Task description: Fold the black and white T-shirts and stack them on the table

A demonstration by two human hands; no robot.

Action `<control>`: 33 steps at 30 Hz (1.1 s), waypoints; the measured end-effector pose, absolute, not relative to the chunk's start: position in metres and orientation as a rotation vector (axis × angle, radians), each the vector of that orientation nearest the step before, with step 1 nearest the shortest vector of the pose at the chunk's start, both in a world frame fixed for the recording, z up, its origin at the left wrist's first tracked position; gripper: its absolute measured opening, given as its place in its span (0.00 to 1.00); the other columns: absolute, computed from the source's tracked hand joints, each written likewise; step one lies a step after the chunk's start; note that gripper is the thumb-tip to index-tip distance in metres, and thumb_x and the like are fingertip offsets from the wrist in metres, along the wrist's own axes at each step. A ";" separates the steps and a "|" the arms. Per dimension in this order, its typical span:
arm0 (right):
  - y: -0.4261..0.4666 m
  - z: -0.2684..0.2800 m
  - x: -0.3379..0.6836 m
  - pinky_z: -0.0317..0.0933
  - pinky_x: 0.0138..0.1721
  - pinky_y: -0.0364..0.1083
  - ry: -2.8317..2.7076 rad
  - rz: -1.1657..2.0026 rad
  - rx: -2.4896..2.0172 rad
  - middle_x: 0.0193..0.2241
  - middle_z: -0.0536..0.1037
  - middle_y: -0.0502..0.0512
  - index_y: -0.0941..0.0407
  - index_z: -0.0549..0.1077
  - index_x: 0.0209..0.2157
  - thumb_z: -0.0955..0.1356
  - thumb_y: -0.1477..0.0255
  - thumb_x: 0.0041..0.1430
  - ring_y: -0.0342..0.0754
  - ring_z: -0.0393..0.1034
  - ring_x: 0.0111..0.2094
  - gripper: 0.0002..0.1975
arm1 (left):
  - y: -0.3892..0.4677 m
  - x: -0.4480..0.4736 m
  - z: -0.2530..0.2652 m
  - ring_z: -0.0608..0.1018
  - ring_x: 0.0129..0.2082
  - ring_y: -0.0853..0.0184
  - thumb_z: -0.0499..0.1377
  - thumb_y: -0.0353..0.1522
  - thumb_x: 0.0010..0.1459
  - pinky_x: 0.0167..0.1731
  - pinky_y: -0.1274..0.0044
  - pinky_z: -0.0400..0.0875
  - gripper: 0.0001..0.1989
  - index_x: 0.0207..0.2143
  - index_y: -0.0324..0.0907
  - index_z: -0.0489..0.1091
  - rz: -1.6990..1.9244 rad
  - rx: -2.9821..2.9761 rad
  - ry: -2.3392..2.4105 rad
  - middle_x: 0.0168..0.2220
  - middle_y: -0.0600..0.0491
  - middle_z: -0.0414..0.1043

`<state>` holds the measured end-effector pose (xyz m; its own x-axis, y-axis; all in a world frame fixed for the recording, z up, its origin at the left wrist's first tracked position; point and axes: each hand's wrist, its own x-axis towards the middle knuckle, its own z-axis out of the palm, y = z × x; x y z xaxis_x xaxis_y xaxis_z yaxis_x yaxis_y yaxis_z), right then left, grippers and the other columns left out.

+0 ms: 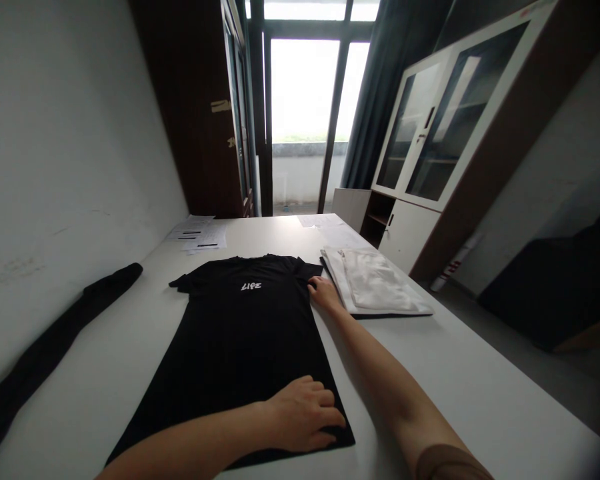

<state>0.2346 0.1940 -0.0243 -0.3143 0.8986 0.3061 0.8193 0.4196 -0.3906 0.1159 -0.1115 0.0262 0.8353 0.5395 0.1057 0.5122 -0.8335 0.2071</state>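
A black T-shirt (240, 340) with small white lettering on the chest lies flat, face up, on the white table (480, 387). My left hand (303, 417) crosses over the shirt and pinches the hem at its near right corner. My right hand (323, 293) reaches far forward and holds the edge of the right sleeve, next to the shoulder.
A folded white garment on a dark one (375, 287) lies right of the shirt. A long black cloth (55, 333) runs along the left wall. Papers (200, 237) sit at the far left end. A glass-door cabinet (430, 153) stands to the right.
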 end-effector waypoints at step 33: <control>0.197 -0.029 0.235 0.55 0.60 0.47 -2.202 0.207 -1.437 0.51 0.78 0.57 0.53 0.78 0.50 0.67 0.67 0.67 0.53 0.68 0.55 0.13 | -0.112 0.116 0.027 0.75 0.42 0.63 0.60 0.44 0.66 0.38 0.71 0.61 0.16 0.53 0.49 0.69 0.248 2.846 0.825 0.42 0.54 0.74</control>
